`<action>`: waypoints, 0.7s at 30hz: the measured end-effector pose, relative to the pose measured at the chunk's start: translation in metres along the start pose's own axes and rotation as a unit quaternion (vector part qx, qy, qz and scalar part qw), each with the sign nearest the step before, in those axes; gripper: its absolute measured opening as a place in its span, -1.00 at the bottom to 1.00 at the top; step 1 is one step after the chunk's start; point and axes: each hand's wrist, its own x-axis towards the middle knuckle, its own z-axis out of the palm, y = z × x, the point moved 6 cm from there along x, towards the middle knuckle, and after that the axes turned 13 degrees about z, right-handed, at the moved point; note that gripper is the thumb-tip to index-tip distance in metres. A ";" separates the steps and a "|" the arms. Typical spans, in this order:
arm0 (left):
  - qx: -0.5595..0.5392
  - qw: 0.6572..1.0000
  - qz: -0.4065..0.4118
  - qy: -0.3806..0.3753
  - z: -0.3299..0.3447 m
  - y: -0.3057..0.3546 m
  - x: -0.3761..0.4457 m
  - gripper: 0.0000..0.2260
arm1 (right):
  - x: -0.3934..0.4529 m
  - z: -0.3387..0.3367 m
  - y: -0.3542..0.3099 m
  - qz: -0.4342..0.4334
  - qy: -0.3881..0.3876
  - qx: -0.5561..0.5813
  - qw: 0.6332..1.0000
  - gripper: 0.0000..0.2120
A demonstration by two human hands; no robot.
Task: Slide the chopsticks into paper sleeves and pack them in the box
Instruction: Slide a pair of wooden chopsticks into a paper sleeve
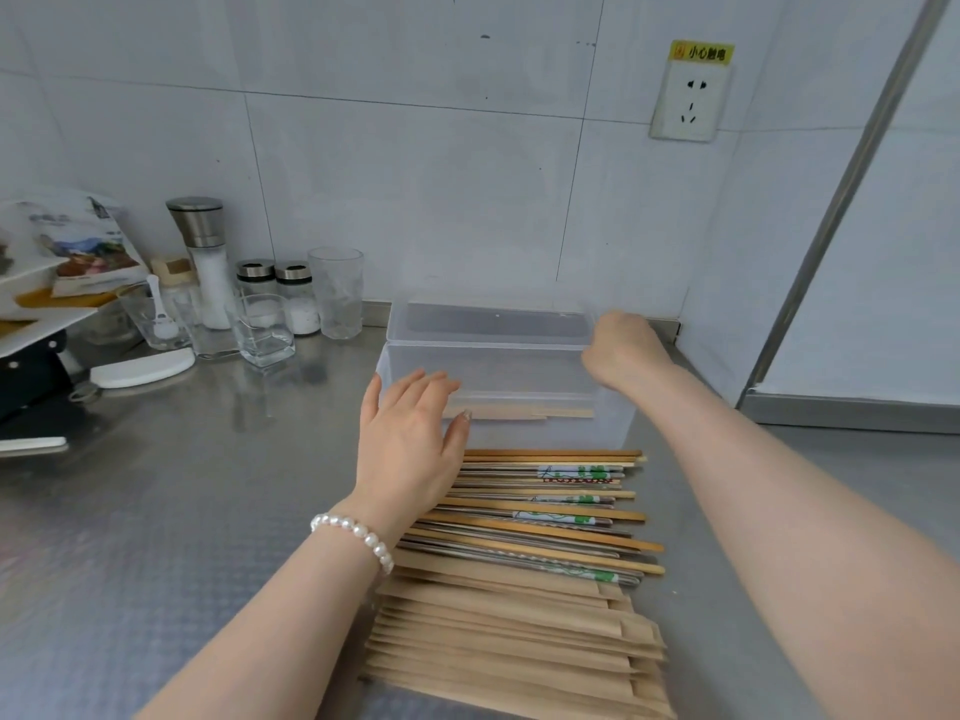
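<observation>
A clear plastic box (550,433) stands on the steel counter with its lid (493,324) raised against the wall. Through its front wall I see a couple of sleeved chopsticks (514,413) lying on the bottom. My left hand (410,444) is spread flat, fingers straight, touching the box's front left corner. My right hand (623,350) is curled at the lid's right end and seems to grip it; its fingers are hidden. Loose wooden and metal chopsticks (545,506) lie in a row in front of the box, with a fanned stack of brown paper sleeves (509,631) nearer me.
To the left stand a salt grinder (200,257), spice jars (296,298), several glasses (337,291) and a food packet (83,241). A white oval lid (143,367) and a dark block (31,376) lie at the far left. A wall socket (688,98) and steel post (841,200) are at right.
</observation>
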 end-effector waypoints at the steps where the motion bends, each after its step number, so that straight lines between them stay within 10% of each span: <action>1: 0.005 1.000 0.002 0.000 0.000 0.000 0.000 -0.63 | 0.000 -0.004 0.003 -0.007 0.018 0.019 1.000 -0.76; 7: -0.020 0.999 0.016 -0.020 0.005 0.005 -0.001 -0.41 | -0.024 -0.018 0.025 -0.091 0.090 0.172 0.977 -0.81; 12: -0.068 0.993 0.090 0.031 -0.007 0.027 0.002 -0.57 | -0.057 -0.003 0.036 -0.139 -0.100 0.192 0.966 -0.90; 21: -0.283 0.902 0.120 -0.303 0.012 0.083 -0.017 -0.72 | -0.088 0.030 0.055 -0.147 -0.343 0.089 0.923 -0.88</action>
